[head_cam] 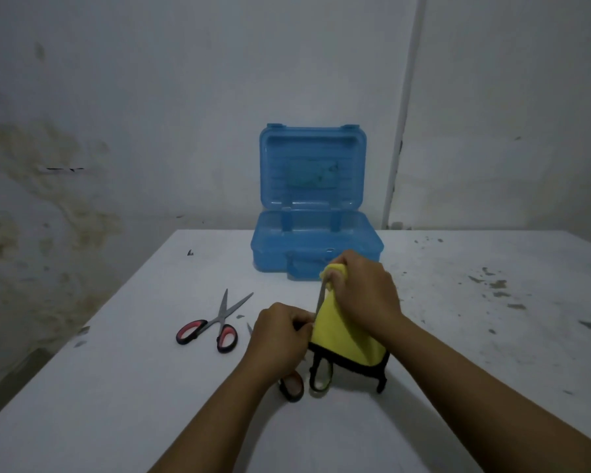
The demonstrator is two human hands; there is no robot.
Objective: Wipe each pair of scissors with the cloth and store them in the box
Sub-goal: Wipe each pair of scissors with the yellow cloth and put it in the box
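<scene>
A person's right hand (362,291) pinches a yellow cloth (335,332) around the upper part of a scissor blade (320,298), while the left hand (280,336) grips the same scissors lower down, near the pivot. The tool is held roughly upright just above the desk (116,387), its dark handle loops (318,373) hanging below the cloth's black-trimmed edge. A reddish loop (292,384) shows under the left wrist; whether it belongs to the held pair or to another lying beneath cannot be told.

A second pair, the red-handled scissors (215,322), lies with blades apart on the desk to the left, well apart from the hands and not yet wiped, by the look of it. Beyond the hands stands the blue box (316,247), lid raised against the wall, its tray appearing empty.

The risk here lies at the fingertips: the cloth is thin where the right hand squeezes it near the tip, and a stroke along the cutting edge could nick a finger or snag the fabric. A loose left-hand grip could let the scissors swing or drop onto the desk.
</scene>
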